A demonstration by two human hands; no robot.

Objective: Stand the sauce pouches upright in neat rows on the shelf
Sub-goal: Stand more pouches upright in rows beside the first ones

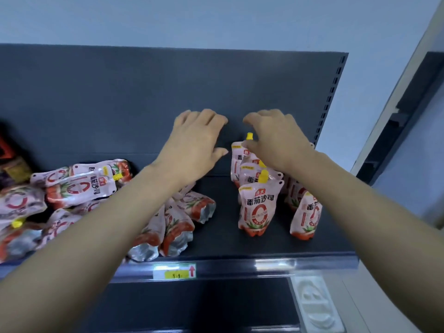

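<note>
Where the dark grey shelf [223, 246] spreads widest, a heap of sauce pouches [81, 188] lies flat on its left half. At the right, standing pouches [258, 207] form two short rows, the front one reading 番茄沙司. The left hand [194, 145] hovers between the groups, fingers loose and spread, holding nothing. The right hand [278, 143] curls over the rearmost pouch [236, 155] beside its yellow cap [249, 136]; whether it grips cannot be told. A price label [175, 271] on the shelf's front edge shows a red arrow, its figures blurred.
</note>
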